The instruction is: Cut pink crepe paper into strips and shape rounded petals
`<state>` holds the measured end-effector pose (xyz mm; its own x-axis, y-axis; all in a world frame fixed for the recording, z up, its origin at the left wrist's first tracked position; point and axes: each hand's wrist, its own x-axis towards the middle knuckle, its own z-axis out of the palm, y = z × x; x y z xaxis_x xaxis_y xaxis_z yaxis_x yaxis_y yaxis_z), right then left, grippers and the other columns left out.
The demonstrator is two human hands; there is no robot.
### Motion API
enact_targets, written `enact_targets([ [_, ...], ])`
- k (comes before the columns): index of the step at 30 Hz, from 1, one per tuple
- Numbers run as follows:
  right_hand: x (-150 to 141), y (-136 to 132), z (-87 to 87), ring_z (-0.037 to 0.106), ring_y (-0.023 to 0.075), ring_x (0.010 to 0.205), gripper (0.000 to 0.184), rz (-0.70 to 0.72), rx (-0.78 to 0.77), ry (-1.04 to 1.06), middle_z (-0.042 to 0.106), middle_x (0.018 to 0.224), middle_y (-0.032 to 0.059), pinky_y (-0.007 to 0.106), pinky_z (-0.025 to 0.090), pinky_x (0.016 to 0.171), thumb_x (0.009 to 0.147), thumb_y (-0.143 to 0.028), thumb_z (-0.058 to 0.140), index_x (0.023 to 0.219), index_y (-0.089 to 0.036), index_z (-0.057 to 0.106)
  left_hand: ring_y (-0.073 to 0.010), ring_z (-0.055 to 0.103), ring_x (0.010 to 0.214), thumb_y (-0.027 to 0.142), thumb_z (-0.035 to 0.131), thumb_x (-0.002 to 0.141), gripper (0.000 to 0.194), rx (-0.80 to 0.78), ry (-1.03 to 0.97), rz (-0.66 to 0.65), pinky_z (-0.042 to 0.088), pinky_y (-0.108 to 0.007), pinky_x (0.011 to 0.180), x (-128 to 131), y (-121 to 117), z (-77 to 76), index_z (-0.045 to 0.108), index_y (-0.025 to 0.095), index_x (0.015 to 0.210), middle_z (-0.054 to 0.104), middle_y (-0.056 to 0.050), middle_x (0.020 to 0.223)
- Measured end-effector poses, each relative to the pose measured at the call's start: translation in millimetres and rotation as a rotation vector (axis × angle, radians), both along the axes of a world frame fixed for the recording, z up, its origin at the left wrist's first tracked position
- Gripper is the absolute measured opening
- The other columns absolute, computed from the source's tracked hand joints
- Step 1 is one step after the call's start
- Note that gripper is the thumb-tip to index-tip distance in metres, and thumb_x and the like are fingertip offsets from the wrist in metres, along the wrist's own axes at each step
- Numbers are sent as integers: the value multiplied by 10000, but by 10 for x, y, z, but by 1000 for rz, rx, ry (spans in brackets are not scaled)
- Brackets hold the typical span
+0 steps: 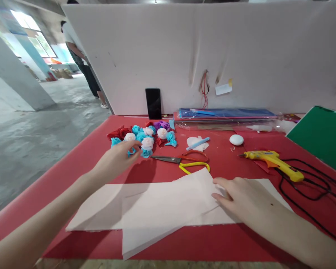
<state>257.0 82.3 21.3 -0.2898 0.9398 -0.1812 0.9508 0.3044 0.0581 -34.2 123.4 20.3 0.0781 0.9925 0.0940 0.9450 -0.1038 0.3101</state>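
My left hand (120, 153) hovers at the near side of a cluster of crepe-paper flowers, its thumb and forefinger apart. Blue paper shows through the gap between them; no firm hold is visible. A white flower (147, 143) is just beyond the fingertips. My right hand (235, 192) rests at the right edge of a folded white paper sheet (162, 209), thumb and forefinger spread. That sheet lies slantwise over a longer white paper strip (100, 205). Scissors (182, 160) with red and yellow handles lie beyond the sheets.
A yellow glue gun (274, 162) with a black cord lies at right, near a white oval object (236, 140) and a green board (320, 136). A phone (154, 103) leans against the white partition (156, 48). Wrapped coloured sheets (226, 114) lie behind. A person (82, 59) stands beyond.
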Motion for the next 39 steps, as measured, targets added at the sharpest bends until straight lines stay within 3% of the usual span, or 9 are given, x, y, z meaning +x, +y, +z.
enact_targets([
  [4,-171,106,77,611,228,575,182,35,53,165,649,571,21,264,221,476,818,-231,501,856,-215,679,-275,612,839,382,326,863,347,-19,82,33,427,-312,669,91,289,94,541,148,1001,641,-135,968],
  [9,-269,204,49,572,171,582,203,80,57,258,638,589,-14,248,244,498,827,-207,477,784,-238,672,-391,594,923,383,398,818,364,-22,147,174,446,-409,689,228,501,-19,537,99,998,638,-214,954],
  [12,-282,207,16,535,154,536,215,85,56,297,599,534,-18,246,234,491,823,-204,474,736,-228,670,-418,590,938,360,439,786,370,-8,136,243,452,-448,706,270,569,-91,529,94,1027,638,-228,964],
  [15,-273,215,2,514,146,526,207,82,58,338,591,528,-17,243,231,490,807,-193,484,745,-227,678,-380,603,943,341,463,766,354,3,82,246,463,-422,734,254,611,-142,525,126,1040,653,-183,966],
  [23,-205,301,-11,458,109,486,200,49,88,464,578,527,-34,230,231,482,781,-204,476,700,-226,658,-182,649,844,267,509,704,354,7,-149,148,497,-222,664,78,620,-165,511,209,1053,662,-27,1007],
  [29,-268,352,-37,481,106,503,199,64,74,539,610,558,-32,224,255,491,760,-188,477,698,-223,663,-271,636,846,432,565,680,387,-14,-164,165,493,-334,707,120,614,-213,577,182,975,680,-70,931],
  [32,-285,351,-56,476,102,491,203,76,68,563,606,550,-31,226,259,488,747,-166,478,680,-216,662,-311,625,882,395,591,652,363,-18,-193,191,486,-389,747,158,641,-256,600,186,949,685,-76,910],
  [36,-237,367,-52,477,103,486,190,65,60,606,606,549,-28,230,272,488,756,-183,492,688,-210,668,-274,634,880,313,605,616,337,-32,-335,196,507,-341,745,128,655,-222,607,187,928,682,-58,931],
  [39,-204,394,-20,479,101,481,196,52,45,656,586,531,-27,229,296,493,778,-185,487,684,-192,658,-263,630,904,349,627,604,370,-65,-498,166,525,-317,719,88,608,-124,604,170,927,666,-70,1007],
])
